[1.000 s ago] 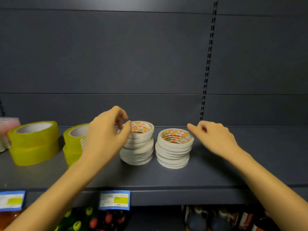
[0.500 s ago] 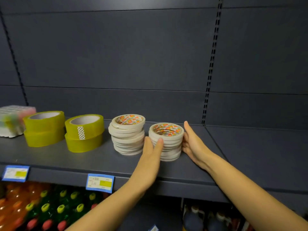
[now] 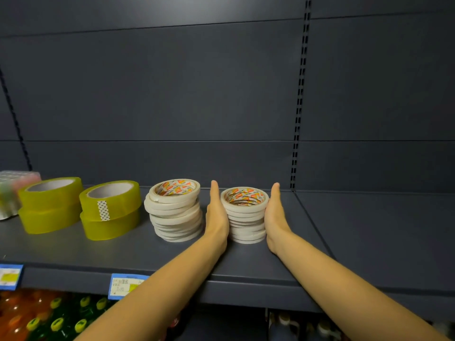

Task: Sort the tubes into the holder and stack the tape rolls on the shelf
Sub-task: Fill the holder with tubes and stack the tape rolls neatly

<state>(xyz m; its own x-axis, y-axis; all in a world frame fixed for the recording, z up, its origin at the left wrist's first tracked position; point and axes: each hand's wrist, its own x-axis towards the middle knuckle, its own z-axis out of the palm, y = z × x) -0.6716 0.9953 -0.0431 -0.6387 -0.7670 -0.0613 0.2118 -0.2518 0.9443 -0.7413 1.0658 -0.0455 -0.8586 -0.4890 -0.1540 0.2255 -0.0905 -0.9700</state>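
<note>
Two stacks of thin white tape rolls stand on the dark grey shelf (image 3: 357, 242). The right stack (image 3: 245, 217) sits between my hands. My left hand (image 3: 216, 212) lies flat, fingers straight, against its left side. My right hand (image 3: 275, 215) presses flat against its right side. The left white stack (image 3: 175, 210) leans unevenly and is touched by neither hand. Further left stand two stacks of wide yellow tape rolls (image 3: 109, 209) (image 3: 50, 205), two rolls each. No tubes or holder are clearly visible.
A blurred clear pack (image 3: 12, 190) with coloured contents sits at the far left of the shelf. Blue price tags (image 3: 124, 285) hang on the shelf's front edge. Bottles with coloured caps (image 3: 56, 321) fill the shelf below. A slotted upright (image 3: 299, 107) divides the back panel.
My left hand left the left white stack and moved to the right stack's left side. My right hand flattened against that stack's right side. The view shifted right.
</note>
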